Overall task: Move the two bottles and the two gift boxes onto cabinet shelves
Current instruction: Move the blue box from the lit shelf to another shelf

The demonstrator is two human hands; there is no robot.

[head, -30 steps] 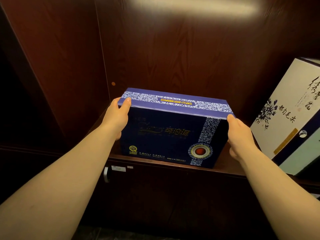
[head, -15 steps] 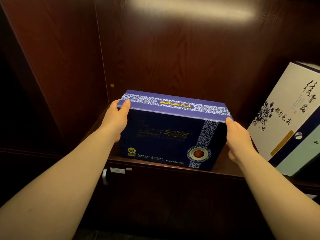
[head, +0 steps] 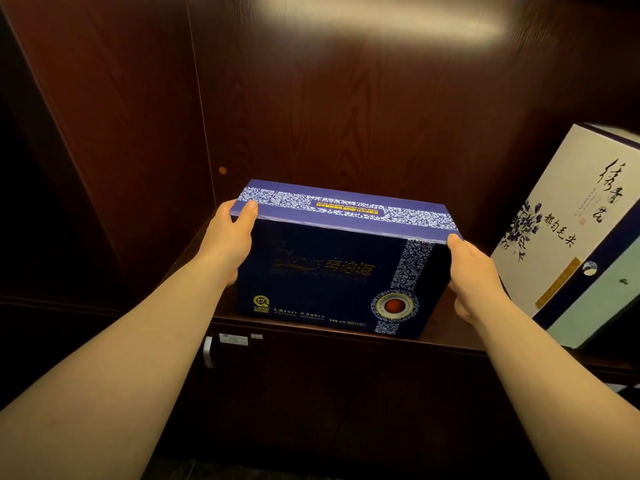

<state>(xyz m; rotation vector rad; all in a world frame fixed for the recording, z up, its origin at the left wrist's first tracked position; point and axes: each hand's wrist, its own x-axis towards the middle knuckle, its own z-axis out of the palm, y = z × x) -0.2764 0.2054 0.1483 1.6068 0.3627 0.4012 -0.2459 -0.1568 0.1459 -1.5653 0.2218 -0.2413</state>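
Note:
A dark blue gift box with a white-patterned band and a red medallion stands on the dark wooden cabinet shelf, its front face toward me. My left hand grips its left end, thumb over the top edge. My right hand presses against its right end. A white gift box with black calligraphy and a blue flower leans tilted on the same shelf at the right, apart from the blue box. No bottles are in view.
The cabinet's wooden back panel and left side wall enclose the shelf. Below the shelf edge is a closed door with a white handle and a small label.
The blue box and both hands have shifted slightly left and down in view, settling a little deeper on the shelf. The grip is unchanged.

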